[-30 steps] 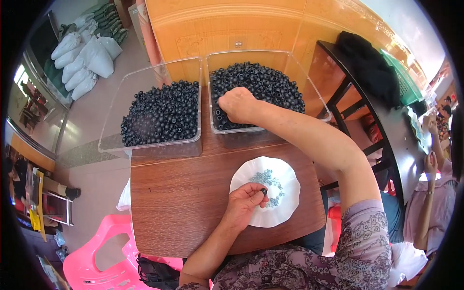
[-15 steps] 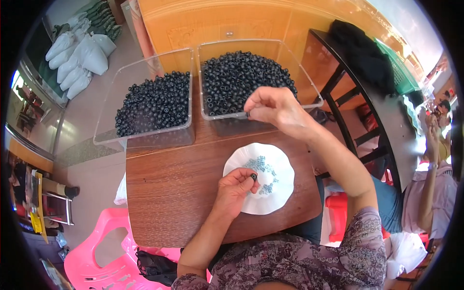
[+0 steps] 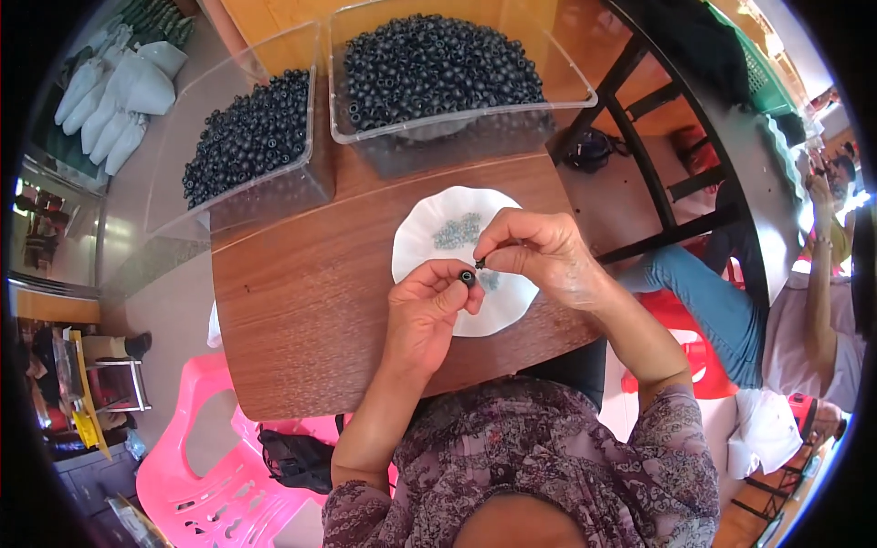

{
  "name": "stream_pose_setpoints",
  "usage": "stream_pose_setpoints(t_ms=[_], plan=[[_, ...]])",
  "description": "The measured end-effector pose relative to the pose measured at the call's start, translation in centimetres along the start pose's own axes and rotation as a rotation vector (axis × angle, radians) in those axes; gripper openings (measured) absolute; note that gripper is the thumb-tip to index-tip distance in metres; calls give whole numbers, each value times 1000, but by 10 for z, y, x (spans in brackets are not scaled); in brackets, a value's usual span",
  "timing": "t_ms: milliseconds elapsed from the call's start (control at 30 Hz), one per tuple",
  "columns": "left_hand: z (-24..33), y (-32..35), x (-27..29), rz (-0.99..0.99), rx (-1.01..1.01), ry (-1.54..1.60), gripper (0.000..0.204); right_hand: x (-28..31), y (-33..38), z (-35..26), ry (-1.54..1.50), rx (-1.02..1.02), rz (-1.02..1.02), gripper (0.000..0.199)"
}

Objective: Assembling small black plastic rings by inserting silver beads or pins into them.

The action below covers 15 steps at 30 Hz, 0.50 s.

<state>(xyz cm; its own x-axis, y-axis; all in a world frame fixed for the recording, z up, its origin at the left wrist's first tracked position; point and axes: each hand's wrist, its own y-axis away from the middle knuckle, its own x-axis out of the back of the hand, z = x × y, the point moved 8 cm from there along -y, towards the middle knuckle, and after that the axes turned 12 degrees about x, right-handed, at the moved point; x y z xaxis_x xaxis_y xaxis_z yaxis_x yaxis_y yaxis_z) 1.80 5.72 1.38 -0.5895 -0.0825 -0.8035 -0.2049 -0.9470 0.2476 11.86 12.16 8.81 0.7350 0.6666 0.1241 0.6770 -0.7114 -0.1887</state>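
My left hand (image 3: 422, 301) is closed over the white plate, pinching a small black hollow round part (image 3: 468, 277) with its opening turned up. Close beside it, the fingertips of my right hand (image 3: 546, 256) pinch a small dark piece (image 3: 480, 263), too small to make out its kind. Under both hands lies a white plate (image 3: 413, 228) with a wavy rim. Small pale blue-green pieces (image 3: 459, 232) are scattered on it, partly hidden by my hands.
Two clear plastic bins, a left one (image 3: 315, 183) and a right one (image 3: 438, 146), hold heaps of black hollow parts at the back of the wooden table (image 3: 301, 301). A pink chair (image 3: 196, 457) stands at left. Another person's leg (image 3: 703, 301) is at right, near a dark-framed table (image 3: 681, 119).
My right hand has come from the front edge of the right bin down to my left hand over the plate. The view has shifted, so bins and plate appear higher.
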Motion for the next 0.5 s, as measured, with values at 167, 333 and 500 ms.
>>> stream_pose_setpoints(t_ms=[167,333,500], plan=[[-7,10,-2,38,-20,-22,18,-7,12,-1,-46,-5,43,6],[-8,18,-1,75,-60,-100,19,-11,17,-1,-59,-47,29,6],[-5,25,-3,132,-119,-202,19,-13,23,3,-106,-149,29,6]])
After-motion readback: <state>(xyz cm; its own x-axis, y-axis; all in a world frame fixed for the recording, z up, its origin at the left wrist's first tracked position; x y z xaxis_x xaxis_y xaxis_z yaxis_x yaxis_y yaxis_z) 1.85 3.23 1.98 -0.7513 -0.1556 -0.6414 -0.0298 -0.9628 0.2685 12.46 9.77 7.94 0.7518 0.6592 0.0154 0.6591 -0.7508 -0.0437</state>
